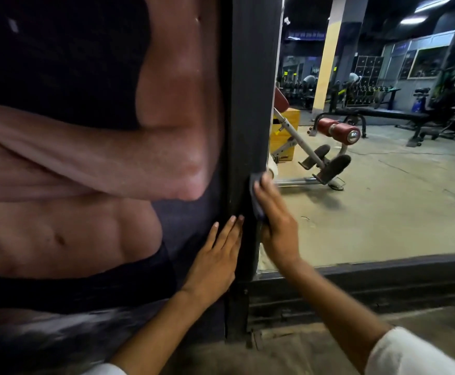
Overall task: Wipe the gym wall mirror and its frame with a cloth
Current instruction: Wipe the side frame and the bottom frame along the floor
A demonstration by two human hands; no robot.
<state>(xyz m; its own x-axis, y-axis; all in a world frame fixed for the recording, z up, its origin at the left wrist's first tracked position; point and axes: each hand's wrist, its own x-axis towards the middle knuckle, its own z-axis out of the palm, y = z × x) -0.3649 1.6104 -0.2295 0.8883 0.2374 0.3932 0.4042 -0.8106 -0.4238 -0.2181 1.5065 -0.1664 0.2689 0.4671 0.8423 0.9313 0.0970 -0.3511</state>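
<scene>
Cloth (pixel 256 197) lies under the right grip (pixel 275 220), pressed against the frame (pixel 250 104).

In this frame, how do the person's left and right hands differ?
The left hand lies bare and flat across the printed wall poster and black mirror frame. The right hand presses a dark cloth against that frame, higher up. Both sit at the frame's upright.

A large poster (pixel 85 158) of a bare torso fills the left, while a sit-up bench (pixel 339 130) with red roller pads, a yellow wooden box (pixel 292 117), a yellow pillar (pixel 329 55) and a dumbbell rack (pixel 366 93) show at right.
</scene>
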